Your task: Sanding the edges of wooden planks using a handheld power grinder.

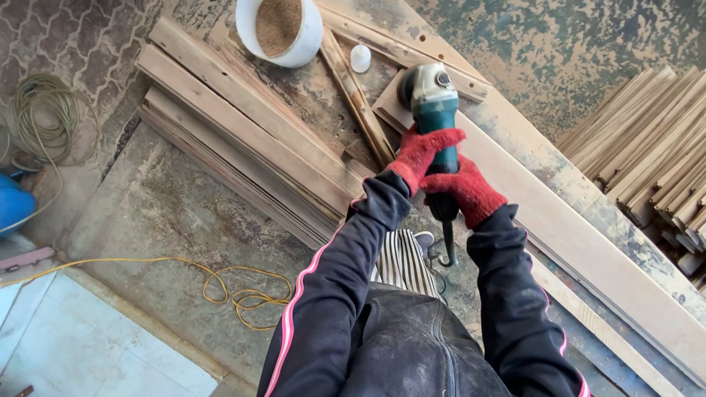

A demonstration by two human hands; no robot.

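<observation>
We grip the grinder [434,110] with both gloved hands, its head pointing to twelve o'clock over the end of a long plank [573,220]. Our left hand [423,153] wraps its fingers around the green body, and our right hand [467,190] closes on the handle just behind, likely to steady it. A white bucket [283,33] of sawdust stands at eleven o'clock, past stacked boards [235,140].
</observation>
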